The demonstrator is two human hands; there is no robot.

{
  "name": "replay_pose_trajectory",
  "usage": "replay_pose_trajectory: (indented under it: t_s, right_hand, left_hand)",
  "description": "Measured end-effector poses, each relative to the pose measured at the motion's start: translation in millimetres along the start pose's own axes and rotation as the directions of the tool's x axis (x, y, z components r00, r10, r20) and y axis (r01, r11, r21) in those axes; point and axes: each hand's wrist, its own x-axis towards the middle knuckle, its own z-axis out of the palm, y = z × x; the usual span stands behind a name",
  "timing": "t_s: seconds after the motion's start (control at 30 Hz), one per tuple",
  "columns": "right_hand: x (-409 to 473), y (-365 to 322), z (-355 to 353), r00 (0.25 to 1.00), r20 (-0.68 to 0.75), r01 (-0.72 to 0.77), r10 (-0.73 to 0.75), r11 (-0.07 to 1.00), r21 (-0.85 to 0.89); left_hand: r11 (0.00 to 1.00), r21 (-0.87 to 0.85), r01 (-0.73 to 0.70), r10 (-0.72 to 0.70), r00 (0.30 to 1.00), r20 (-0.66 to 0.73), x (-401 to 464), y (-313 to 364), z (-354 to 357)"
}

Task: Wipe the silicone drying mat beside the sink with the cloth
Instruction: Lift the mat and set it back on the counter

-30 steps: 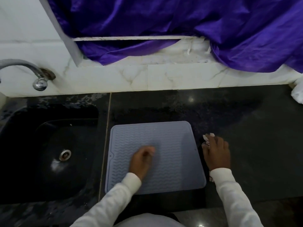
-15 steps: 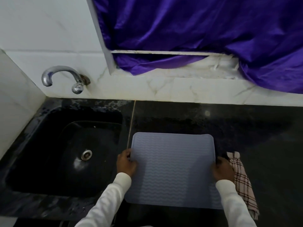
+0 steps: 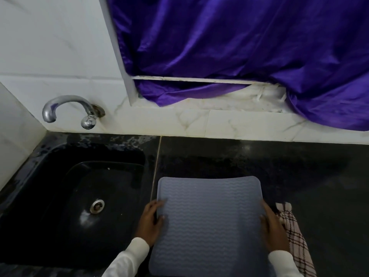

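A grey-blue silicone drying mat (image 3: 211, 222) with a wavy ribbed surface is held between both hands, just right of the sink; its far edge bows slightly and it seems lifted off the counter. My left hand (image 3: 150, 224) grips its left edge, thumb on top. My right hand (image 3: 273, 230) grips its right edge. A checked cloth (image 3: 293, 238), white with dark and red lines, lies on the black counter directly to the right of my right hand, untouched.
The black sink (image 3: 83, 200) with a metal drain (image 3: 97, 205) fills the left. A chrome tap (image 3: 67, 108) juts from the white tiled wall. Purple fabric (image 3: 239, 47) hangs over a ledge behind the black stone counter (image 3: 299, 176).
My left hand left the mat's top and my right hand let go of the cloth; both took the mat's side edges. The cloth now lies flat on the counter. The mat seems slightly raised.
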Motion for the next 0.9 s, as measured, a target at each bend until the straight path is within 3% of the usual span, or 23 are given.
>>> replay_pose_trajectory:
  t_s: [0.1, 0.23, 0.37, 0.57, 0.77, 0.9]
  right_hand:
    - [12, 12, 1, 0.998, -0.027, 0.053, -0.053, 0.999, 0.002]
    - [28, -30, -23, 0.990, 0.016, -0.141, 0.141, 0.965, 0.219]
    - [54, -50, -46, 0.996, 0.061, -0.088, 0.070, 0.929, 0.359]
    - [131, -80, -53, 0.994, 0.059, -0.107, 0.089, 0.807, 0.581]
    - [213, -70, -3, 0.973, 0.129, -0.229, 0.189, 0.814, 0.534]
    - [240, -46, 32, 0.950, 0.160, -0.312, 0.269, 0.839, 0.445]
  left_hand:
    - [0.971, -0.221, 0.095, -0.098, 0.995, -0.005, 3, 14, -6]
    - [0.842, -0.510, 0.179, -0.206, 0.979, 0.003, 2, 50, -16]
    - [0.727, -0.670, 0.150, -0.192, 0.981, 0.012, 15, 97, -38]
    - [0.702, -0.708, 0.077, -0.137, 0.990, -0.028, 87, 127, -72]
    - [0.698, -0.705, 0.122, -0.194, 0.981, -0.022, 177, 96, -63]
    - [0.791, -0.590, 0.163, -0.192, 0.981, 0.013, 216, 63, -54]
